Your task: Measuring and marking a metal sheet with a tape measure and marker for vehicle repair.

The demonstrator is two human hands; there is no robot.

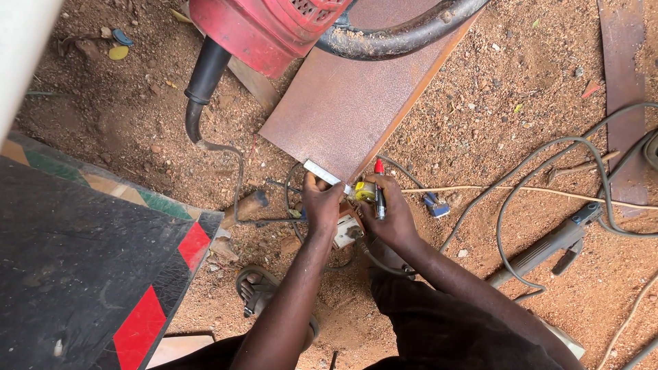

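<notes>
My left hand (321, 200) grips a small flat silvery metal strip (322, 173) that sticks out up and to the left. My right hand (389, 211) holds a red-handled screwdriver (378, 186), tip down, next to a small yellow part (364, 192) between the two hands. Just under the hands lies a white socket box (347, 230) on the sandy ground. My fingers hide where the screwdriver tip meets the yellow part.
A rusty brown metal sheet (356, 96) lies just beyond the hands. A red machine (264, 31) with black hoses stands at the top. Grey cables (541, 164) and a power tool (548, 247) lie to the right. A patterned black board (82, 267) fills the left. My sandalled foot (257, 291) is below.
</notes>
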